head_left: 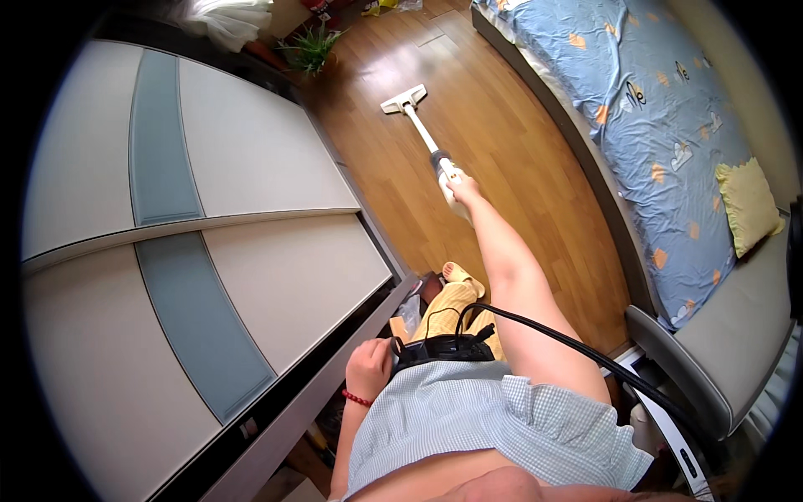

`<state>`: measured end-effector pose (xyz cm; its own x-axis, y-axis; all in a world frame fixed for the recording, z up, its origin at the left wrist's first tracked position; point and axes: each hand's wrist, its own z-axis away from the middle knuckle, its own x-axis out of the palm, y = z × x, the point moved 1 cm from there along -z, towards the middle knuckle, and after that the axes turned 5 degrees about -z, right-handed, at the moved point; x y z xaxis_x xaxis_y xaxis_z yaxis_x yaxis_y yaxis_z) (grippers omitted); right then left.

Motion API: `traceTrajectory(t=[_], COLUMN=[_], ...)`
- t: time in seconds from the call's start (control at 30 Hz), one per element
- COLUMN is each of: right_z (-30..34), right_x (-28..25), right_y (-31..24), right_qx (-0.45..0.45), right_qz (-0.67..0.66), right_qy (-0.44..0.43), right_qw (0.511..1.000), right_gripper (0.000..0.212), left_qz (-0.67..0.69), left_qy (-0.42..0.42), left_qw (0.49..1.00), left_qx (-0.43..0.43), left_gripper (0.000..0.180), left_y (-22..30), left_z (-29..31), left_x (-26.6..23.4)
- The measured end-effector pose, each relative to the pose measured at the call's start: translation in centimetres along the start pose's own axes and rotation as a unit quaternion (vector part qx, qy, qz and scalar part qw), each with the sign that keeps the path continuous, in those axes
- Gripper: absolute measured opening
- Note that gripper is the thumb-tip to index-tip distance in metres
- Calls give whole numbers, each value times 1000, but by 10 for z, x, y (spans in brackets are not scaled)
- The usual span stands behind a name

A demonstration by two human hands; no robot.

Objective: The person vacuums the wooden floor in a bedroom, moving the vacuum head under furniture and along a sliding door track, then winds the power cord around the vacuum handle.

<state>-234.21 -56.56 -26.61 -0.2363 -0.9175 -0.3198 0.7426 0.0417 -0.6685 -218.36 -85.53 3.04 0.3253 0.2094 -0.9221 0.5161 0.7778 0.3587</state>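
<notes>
A white stick vacuum cleaner (422, 130) reaches forward from my outstretched right arm. Its wide floor head (405, 99) rests on the wooden floor ahead. My right hand (462, 187) is wrapped round its handle, hiding part of the motor body. Down at my waist, my left hand (368, 365) is curled closed beside a black waist pack (443, 350) with cables. A dark edge shows by its fingertips; whether they grip it is not plain. A red bead bracelet (357, 398) circles that wrist.
A wardrobe (276, 159) with white and blue-grey sliding doors lines the left. On the right stands a bed (619, 109) with blue bedding and a yellow pillow (747, 206). A potted plant (312, 50) sits at the far left of the wooden floor (527, 176). A black cable (552, 333) crosses my right arm.
</notes>
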Motion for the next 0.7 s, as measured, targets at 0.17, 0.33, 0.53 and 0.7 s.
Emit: traceTrajectory(t=[0.17, 0.33, 0.53, 0.7], right_z=[43, 171, 373, 494], right_x=[-15, -95, -160, -158], right_y=[56, 168, 236, 260], right_qx=[-36, 34, 157, 349], right_qz=[61, 157, 259, 226], right_qy=[66, 114, 216, 202], right_qw=[995, 980, 928, 887], right_gripper=[44, 44, 33, 36], left_qz=[0, 31, 71, 82], left_qy=[-39, 42, 4, -48], left_qw=[999, 988, 945, 922], left_qx=[32, 147, 320, 376], left_gripper=[21, 20, 16, 16], left_y=[-4, 23, 73, 95], left_z=[-20, -98, -142, -151], left_x=[0, -2, 22, 36])
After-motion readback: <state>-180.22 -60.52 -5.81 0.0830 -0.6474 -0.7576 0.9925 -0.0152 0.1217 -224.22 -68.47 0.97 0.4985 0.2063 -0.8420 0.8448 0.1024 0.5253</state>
